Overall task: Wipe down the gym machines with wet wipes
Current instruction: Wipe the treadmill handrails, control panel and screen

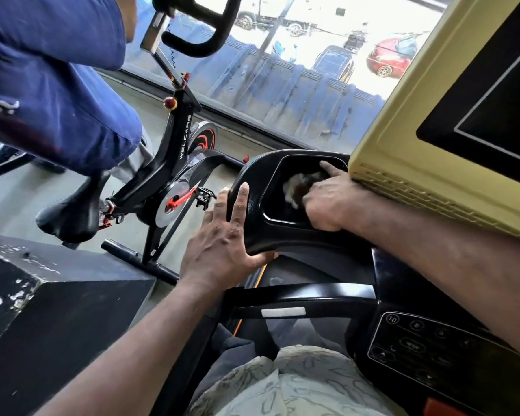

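We look down at a black treadmill console. Our right hand [327,202] reaches into its side tray [260,190], fingers curled around a crumpled, soiled wipe [293,187] pressed against the tray's inside, the index finger sticking out. Our left hand [219,250] lies flat against the tray's outer wall, fingers straight and spread, holding nothing. A yellowed screen housing [403,139] overhangs the right forearm and hides the tray's right end. To the left stands a spin bike [174,151] with a rider in blue clothing [57,85]; a scuffed black block [57,310] sits nearer. A button panel [418,346] lies lower right, and a window [282,85] is beyond.
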